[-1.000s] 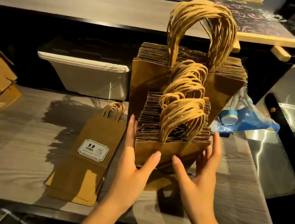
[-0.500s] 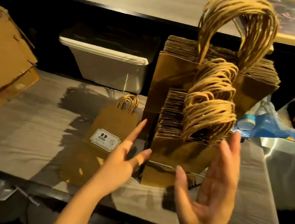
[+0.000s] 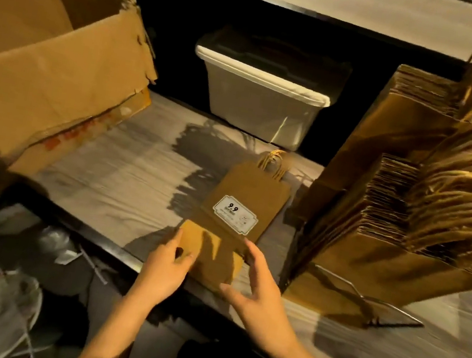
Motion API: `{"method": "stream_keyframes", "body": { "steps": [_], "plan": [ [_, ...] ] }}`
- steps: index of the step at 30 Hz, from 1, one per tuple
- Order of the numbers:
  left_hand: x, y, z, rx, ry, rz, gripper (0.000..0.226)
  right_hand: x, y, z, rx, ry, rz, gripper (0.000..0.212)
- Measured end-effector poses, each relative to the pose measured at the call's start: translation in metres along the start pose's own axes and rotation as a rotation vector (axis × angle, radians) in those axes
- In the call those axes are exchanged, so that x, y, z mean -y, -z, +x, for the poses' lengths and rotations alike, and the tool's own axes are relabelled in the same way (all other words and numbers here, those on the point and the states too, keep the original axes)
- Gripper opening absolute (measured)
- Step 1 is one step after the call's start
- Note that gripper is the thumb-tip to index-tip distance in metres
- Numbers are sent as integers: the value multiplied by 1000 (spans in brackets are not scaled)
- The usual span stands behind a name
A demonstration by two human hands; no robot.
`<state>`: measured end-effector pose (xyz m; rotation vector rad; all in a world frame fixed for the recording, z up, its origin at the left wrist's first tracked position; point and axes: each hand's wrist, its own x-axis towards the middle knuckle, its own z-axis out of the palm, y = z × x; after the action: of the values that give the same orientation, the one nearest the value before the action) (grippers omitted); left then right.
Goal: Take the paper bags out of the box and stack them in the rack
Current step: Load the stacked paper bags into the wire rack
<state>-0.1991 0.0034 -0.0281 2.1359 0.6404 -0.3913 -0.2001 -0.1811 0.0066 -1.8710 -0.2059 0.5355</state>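
Nearest, a flat paper bag (image 3: 253,191) lying on the tabletop (image 3: 133,179) was pinched at its near left corner by the left hand (image 3: 164,264). Its near right edge was touched by the loosely spread fingers of the right hand (image 3: 260,292), by which nothing was gripped. Just to the right, upright bundles of paper bags (image 3: 376,235) were held in the wire rack (image 3: 365,299), while farther back an open cardboard box (image 3: 43,66) was set at the left and a white bin (image 3: 261,101) was tucked behind the flat bag.
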Motion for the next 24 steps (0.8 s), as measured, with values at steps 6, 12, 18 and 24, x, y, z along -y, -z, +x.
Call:
{"method": "stream_keyframes", "body": {
  "steps": [6, 12, 18, 24],
  "plan": [
    [13, -7, -15, -57, -131, 401, 57, -5, -19, 11, 13, -290, 434, 86],
    [10, -3, -42, -112, -165, 335, 51, -9, -21, 2, -149, -256, 580, 61],
    [22, -16, -54, -77, -92, 139, 54, 3, -8, -7, -159, -252, 513, 53],
    [7, -13, -70, -142, 35, 8, 40, 13, 24, -24, 89, -109, 226, 61]
  ]
}}
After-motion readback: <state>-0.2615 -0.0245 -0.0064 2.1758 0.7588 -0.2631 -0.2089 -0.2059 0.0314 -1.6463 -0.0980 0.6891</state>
